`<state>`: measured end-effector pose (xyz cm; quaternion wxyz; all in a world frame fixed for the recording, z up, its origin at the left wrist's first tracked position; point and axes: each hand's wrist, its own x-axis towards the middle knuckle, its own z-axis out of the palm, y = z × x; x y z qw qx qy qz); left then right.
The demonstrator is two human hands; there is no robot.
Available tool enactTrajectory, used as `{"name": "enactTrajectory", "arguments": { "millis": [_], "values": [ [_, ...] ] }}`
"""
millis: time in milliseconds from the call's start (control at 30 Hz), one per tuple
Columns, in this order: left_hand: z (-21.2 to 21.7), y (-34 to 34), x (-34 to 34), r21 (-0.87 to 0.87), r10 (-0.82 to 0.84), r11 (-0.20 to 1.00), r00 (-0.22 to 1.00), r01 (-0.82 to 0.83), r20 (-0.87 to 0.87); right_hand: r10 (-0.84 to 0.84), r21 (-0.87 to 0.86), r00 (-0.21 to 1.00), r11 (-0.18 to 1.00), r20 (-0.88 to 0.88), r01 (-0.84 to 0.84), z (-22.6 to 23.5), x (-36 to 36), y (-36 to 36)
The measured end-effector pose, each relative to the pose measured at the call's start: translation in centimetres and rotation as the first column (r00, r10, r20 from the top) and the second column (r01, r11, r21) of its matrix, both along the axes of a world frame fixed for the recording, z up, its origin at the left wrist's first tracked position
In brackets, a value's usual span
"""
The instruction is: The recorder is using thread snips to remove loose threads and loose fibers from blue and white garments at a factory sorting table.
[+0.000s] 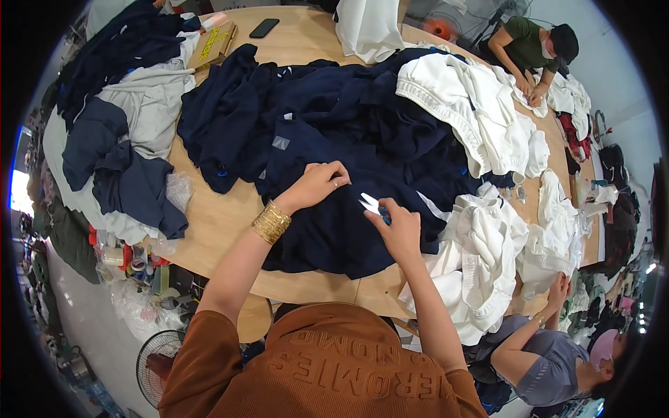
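Observation:
My left hand (317,184), with gold bangles on the wrist, presses down on a dark navy garment (327,237) spread on the wooden table (212,223). My right hand (398,226) grips a small white thread snipper with a blue handle (373,205), its blades pointing left toward my left hand just above the navy cloth. More navy garments (279,104) lie heaped behind the one under my hands.
White garments (481,118) pile at the right and hang off the front edge (481,272). Grey and navy clothes (118,132) lie at the left. A phone (264,28) and a cardboard box (212,45) sit at the back. Two other people (536,45) (543,355) work at the right.

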<state>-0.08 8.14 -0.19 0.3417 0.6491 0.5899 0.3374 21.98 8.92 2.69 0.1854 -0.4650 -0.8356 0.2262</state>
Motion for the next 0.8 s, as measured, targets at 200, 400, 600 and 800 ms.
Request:
{"name": "enactTrajectory", "arguments": {
  "millis": [200,400,600,800],
  "values": [
    [0.7,0.4,-0.3,-0.081,0.029,0.997,0.977,-0.012,0.213,-0.021,0.123,0.998,0.992,0.057,0.014,-0.1,-2.2,0.9],
    [0.7,0.4,-0.4,-0.124,0.032,0.992,0.969,-0.001,0.246,-0.021,0.088,0.999,0.996,0.032,0.019,-0.9,-3.1,1.5],
    [0.5,0.5,-0.4,-0.077,0.021,0.997,0.981,-0.006,0.194,-0.003,0.076,0.998,0.997,0.062,-0.002,-0.6,-3.5,1.8],
    [0.4,0.4,-0.3,-0.035,0.017,0.999,0.984,-0.011,0.175,0.022,0.098,0.996,0.995,0.086,-0.031,-0.4,-3.4,1.9]
  ]
}}
